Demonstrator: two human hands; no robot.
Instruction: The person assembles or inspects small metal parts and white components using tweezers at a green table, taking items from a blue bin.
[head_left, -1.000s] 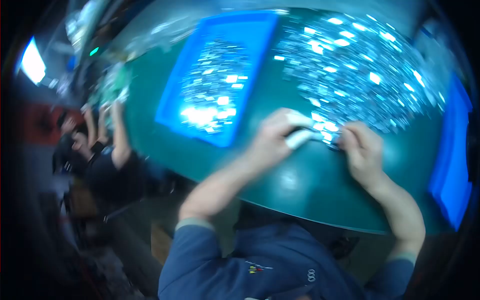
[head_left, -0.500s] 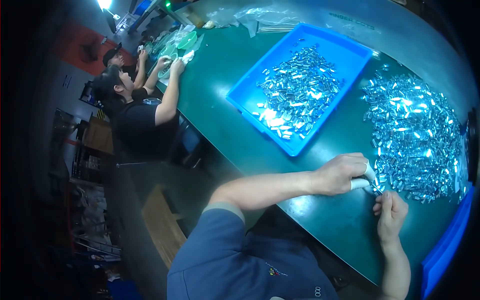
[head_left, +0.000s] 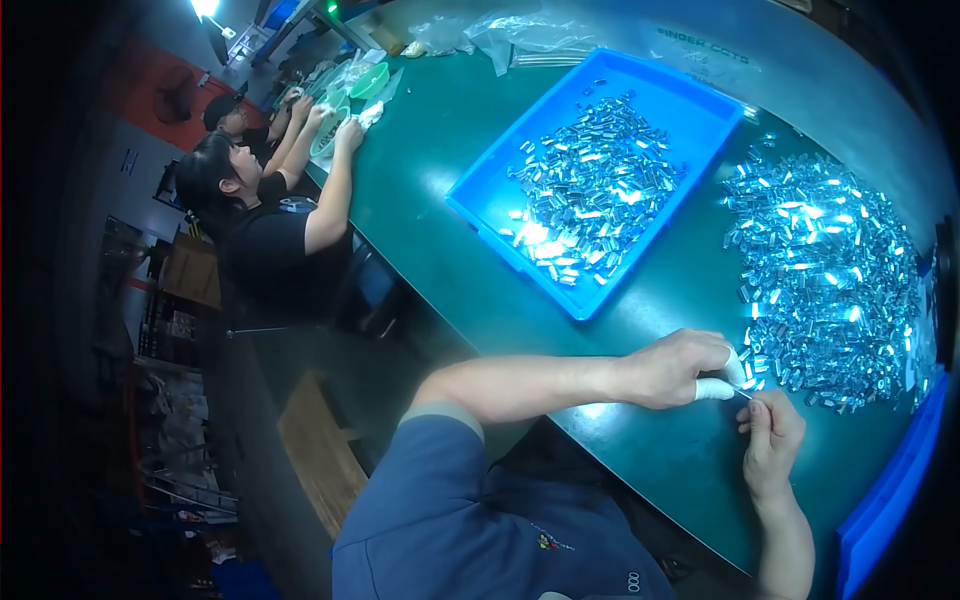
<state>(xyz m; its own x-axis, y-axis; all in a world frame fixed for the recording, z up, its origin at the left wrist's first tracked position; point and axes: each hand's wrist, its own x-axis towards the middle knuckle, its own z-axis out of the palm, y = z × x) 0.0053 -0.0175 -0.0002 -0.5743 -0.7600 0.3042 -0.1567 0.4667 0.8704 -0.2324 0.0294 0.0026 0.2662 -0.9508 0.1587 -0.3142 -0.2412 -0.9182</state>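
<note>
Thin grey piece [head_left: 743, 395]: between our left hand [head_left: 678, 370] and right hand [head_left: 772, 440] | left: pinching one end in white finger covers [head_left: 714, 389] | right: pinching the other | shiny metal pile [head_left: 825, 300]: just beyond both | blue tray [head_left: 682, 100]: beyond our left

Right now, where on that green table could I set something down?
The widest bare patch of table lies between the blue tray and the green bowls. A narrower strip separates the tray from the shiny pile; another patch lies between the right hand and the blue container on the right. It's crowded at the pile and by the left hand.
</note>
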